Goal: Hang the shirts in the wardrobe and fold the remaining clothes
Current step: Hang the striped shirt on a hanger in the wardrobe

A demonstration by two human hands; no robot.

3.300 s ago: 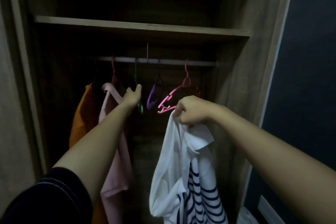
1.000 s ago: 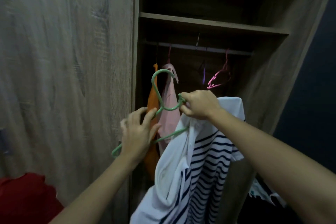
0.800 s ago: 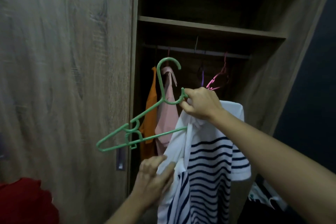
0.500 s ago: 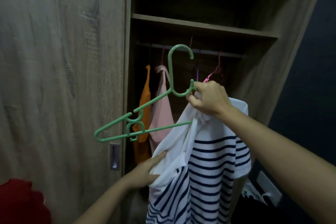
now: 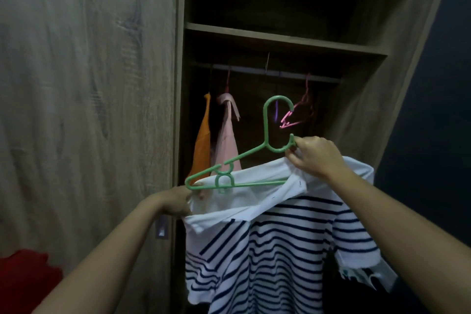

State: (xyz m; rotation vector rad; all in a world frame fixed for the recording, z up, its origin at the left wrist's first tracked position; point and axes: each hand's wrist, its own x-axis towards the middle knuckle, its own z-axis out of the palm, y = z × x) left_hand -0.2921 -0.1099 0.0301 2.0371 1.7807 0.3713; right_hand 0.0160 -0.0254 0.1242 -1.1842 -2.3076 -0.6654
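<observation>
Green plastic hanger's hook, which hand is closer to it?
Right. The right hand pinches the green plastic hanger just below its hook; the left hand grips the striped white shirt by the hanger's far tip.

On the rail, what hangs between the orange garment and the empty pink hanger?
Head view: a pink shirt, then a dim purple hanger.

The left hand (image 5: 175,200) has its fingers hidden behind the striped shirt (image 5: 280,250), whose collar also covers the right end of the hanger (image 5: 254,183).
</observation>
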